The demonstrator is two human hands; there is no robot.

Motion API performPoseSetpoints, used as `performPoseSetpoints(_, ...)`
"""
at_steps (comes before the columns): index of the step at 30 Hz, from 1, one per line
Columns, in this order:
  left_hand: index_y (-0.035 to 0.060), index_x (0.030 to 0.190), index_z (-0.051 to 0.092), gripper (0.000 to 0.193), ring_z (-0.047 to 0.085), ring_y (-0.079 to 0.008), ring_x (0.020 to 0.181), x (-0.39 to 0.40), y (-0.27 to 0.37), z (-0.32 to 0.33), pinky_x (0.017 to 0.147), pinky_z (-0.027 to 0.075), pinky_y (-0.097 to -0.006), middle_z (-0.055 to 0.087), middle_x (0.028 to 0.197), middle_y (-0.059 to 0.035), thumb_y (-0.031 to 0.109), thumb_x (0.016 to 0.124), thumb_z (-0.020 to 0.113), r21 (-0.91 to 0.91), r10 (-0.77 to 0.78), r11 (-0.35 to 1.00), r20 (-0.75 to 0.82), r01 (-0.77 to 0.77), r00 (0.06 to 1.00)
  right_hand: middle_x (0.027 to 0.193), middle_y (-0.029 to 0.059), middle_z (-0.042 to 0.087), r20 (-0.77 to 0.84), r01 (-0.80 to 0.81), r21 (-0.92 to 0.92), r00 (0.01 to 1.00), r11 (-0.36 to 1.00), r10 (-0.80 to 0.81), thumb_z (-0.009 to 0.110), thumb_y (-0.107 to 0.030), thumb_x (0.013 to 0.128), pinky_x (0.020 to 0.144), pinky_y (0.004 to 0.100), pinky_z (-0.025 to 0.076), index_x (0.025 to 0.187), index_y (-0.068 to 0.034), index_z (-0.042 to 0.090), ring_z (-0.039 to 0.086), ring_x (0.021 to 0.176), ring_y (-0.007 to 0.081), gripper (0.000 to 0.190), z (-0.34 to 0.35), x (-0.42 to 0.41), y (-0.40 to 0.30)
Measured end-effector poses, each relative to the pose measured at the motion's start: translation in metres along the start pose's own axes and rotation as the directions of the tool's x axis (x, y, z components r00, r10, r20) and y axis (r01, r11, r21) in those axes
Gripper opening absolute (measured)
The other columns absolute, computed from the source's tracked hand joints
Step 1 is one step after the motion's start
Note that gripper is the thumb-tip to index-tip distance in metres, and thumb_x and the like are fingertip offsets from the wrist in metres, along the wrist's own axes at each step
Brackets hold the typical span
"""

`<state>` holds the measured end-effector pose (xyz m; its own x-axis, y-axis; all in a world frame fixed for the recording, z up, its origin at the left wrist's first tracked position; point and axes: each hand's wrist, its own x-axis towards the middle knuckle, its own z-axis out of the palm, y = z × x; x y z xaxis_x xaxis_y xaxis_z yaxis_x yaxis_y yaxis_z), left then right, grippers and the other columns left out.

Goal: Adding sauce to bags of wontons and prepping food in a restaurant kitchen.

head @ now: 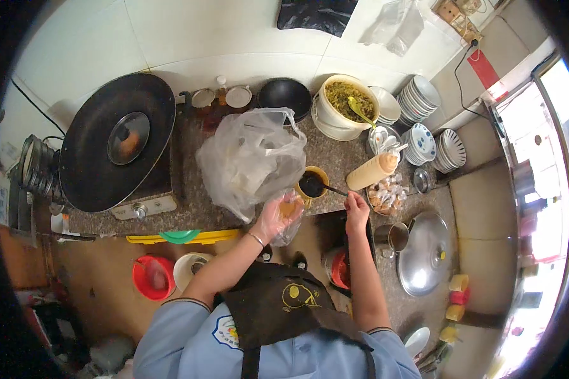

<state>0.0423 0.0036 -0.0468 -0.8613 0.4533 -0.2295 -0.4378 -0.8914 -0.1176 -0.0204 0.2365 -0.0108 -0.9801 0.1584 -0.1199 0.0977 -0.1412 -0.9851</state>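
Observation:
In my left hand (271, 221), which is covered by thin clear plastic, a flat golden-brown piece of food (290, 209) rests against the palm. I cannot tell exactly what food it is. My right hand (356, 208) grips a thin dark-handled utensil (335, 190). Its far end dips into dark sauce (312, 184) inside a yellow mug (325, 176), so the tip is hidden. Just beyond my left hand, a large translucent plastic bag (246, 161) lies on the speckled countertop (329, 154). A cream-colored squeeze bottle (367, 173) leans near my right hand.
A large black pan (90, 142) covers the stove at left. Beyond the mug, a white tub of chopped greens (325, 111) holds a green spoon. Stacked bowls (415, 97), a bowl of wrapped pieces (387, 195) and a metal lid (422, 260) crowd the right. A red bucket (154, 279) stands below.

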Motion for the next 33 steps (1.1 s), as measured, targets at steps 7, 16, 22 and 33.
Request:
performPoseSetpoints(7,0.0029,0.099,0.054,0.022,0.058,-0.0242,0.088,0.015,-0.012,0.020,0.079,0.051,-0.0381,0.057,0.097,-0.0130,0.019,0.090,0.043,0.080,0.138,0.988,-0.072,-0.132,0.988,0.079,-0.0008,0.055,0.148,0.362,-0.320,0.932,0.875,-0.331,0.054,-0.003,0.084,0.071,0.0220,0.041,0.083,0.000,0.059,0.050,0.077,0.0086,0.006,0.014,-0.047,-0.051)
performPoseSetpoints(16,0.0003,0.094,0.054,0.022,0.057,-0.0284,0.091,0.005,-0.010,0.020,0.080,0.052,-0.0402,0.058,0.097,-0.0153,0.018,0.088,0.043,0.100,0.118,0.989,-0.042,-0.113,0.992,0.077,0.0037,0.059,0.016,0.340,-0.275,0.937,0.899,-0.350,0.055,-0.004,0.084,0.064,0.0226,0.041,0.086,0.000,0.061,0.049,0.070,0.0085,0.007,0.013,-0.035,-0.046)
performPoseSetpoints(22,0.0036,0.080,0.054,0.016,0.058,-0.0257,0.090,-0.010,-0.020,0.030,0.079,0.052,-0.0382,0.059,0.085,-0.0109,0.015,0.087,0.045,0.085,0.053,0.995,-0.122,-0.043,0.991,0.076,0.0017,0.059,0.009,0.232,-0.431,0.967,0.872,-0.253,0.058,-0.009,0.082,0.065,0.0244,0.043,0.091,0.002,0.061,0.052,0.068,0.0096,0.015,0.006,-0.013,0.016)
performPoseSetpoints(33,0.0035,0.082,0.055,0.015,0.060,-0.0242,0.087,-0.027,-0.056,0.052,0.077,0.053,-0.0360,0.059,0.083,-0.0095,0.016,0.086,0.047,0.159,-0.126,0.979,-0.027,0.129,0.992,0.105,0.0085,0.057,0.547,-0.805,0.204,0.565,0.557,0.617,0.048,-0.022,0.088,0.088,0.0368,0.042,0.105,-0.005,0.055,0.055,0.097,0.0222,0.025,0.025,-0.094,0.033)
